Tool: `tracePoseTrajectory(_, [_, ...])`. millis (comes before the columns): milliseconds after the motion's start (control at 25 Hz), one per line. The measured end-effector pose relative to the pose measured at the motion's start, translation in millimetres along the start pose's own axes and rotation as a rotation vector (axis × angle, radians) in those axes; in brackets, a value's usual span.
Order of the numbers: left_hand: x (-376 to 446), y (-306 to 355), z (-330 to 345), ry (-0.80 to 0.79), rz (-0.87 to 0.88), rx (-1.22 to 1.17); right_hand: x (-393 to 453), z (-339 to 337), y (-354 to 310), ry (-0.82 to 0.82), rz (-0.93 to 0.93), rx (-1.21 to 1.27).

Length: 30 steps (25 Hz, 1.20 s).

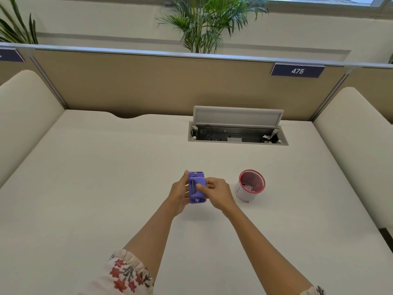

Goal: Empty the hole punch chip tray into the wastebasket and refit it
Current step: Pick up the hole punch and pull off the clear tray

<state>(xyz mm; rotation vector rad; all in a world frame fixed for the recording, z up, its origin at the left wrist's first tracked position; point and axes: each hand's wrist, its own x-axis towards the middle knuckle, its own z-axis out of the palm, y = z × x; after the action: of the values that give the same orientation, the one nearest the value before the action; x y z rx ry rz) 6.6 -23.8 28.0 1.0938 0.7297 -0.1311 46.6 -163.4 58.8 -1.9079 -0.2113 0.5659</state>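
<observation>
Two hands clamp a purple hole punch (197,187) above the white bench (95,177): the left hand (180,191) cups its far side, the right hand (217,193) presses a thumb on its face. Just right stands a small pink-rimmed wastebasket (251,186). Farther back, a cable hatch (238,128) lies open.

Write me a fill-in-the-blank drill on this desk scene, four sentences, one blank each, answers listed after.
1. Both hands hold the hole punch, whose colour is ____.
2. The wastebasket stands on the person's ____ side of the punch.
3. The sign on the partition reads ____.
4. The lid of the cable box set into the desk is ____.

Missing words: purple; right; 475; open
</observation>
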Motion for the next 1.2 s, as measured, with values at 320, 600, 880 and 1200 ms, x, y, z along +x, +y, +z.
tracePoseTrajectory(320, [6,1,0,0.032,-0.067,-0.039,-3,3,2,-0.016,0.0,0.032])
tracePoseTrajectory(600, [12,0,1,0.06,-0.117,-0.146,-1,2,2,-0.025,-0.032,0.021])
tracePoseTrajectory(880, [6,-9,16,-0.13,-0.028,-0.3,10,-3,-10,0.13,0.078,0.261])
tracePoseTrajectory(1200, [7,-9,27,-0.127,-0.001,-0.44,21,-8,-26,0.188,0.11,0.285])
